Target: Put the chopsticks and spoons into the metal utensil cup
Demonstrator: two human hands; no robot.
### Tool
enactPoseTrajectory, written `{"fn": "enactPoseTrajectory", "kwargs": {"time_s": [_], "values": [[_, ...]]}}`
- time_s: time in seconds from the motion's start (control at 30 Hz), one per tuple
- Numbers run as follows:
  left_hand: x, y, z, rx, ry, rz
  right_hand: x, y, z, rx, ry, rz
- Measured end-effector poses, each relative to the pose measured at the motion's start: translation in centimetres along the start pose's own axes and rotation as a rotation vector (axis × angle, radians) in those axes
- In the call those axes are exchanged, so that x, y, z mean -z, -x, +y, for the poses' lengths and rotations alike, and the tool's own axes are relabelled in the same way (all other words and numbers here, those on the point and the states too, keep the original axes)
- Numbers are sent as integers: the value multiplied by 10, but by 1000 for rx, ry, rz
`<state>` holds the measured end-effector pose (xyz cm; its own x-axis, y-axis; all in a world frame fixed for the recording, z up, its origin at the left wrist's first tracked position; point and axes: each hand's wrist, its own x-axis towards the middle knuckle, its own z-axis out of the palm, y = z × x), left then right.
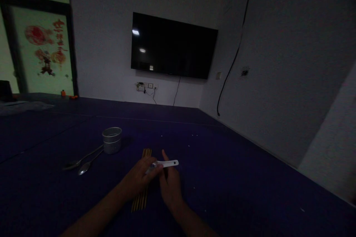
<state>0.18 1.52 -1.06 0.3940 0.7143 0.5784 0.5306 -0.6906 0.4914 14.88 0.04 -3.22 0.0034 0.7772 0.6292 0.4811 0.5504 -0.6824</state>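
Observation:
My left hand [141, 174] is closed on a white spoon [170, 163], whose handle has a hole at its end. The handle points right; the fingers cover most of the bowl. Close beside it, my right hand [171, 185] is behind the handle with one finger stretched upward; I cannot tell whether it touches the spoon. Under my left hand lies a bundle of chopsticks [139, 200], side by side on the dark blue surface. Further left stands a metal cup [112, 141], upright. Two metal spoons, one nearer [84, 168] and one farther [72, 164], lie with their handles toward it.
Small white bits [189, 146] are scattered over the blue surface [236, 177]. A black cable [232, 64] hangs down the right wall. A television [174, 46] is mounted on the back wall above sockets [150, 86]. Clear plastic [25, 107] lies at the far left.

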Motion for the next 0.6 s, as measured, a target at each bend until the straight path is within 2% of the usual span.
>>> {"fn": "enactPoseTrajectory", "kwargs": {"time_s": [0.07, 0.13, 0.23, 0.37, 0.43, 0.6], "values": [[-4, 3, 4, 7, 43, 20, 0, 0, -2, -5, -47, 34], [-5, 7, 1, -57, 2, 63, 1, 0, -5, 40, -55, 36], [-3, 13, -15, -216, -134, 118, 2, 1, -9, 121, -1, -5], [2, 14, -33, -239, -296, 252, 3, 1, -7, 182, 146, -57], [3, 12, -37, -223, -336, 224, 3, 0, -4, 171, 243, -80], [2, 13, -37, -83, -338, 33, 4, -5, 1, 80, 480, -190]]}}
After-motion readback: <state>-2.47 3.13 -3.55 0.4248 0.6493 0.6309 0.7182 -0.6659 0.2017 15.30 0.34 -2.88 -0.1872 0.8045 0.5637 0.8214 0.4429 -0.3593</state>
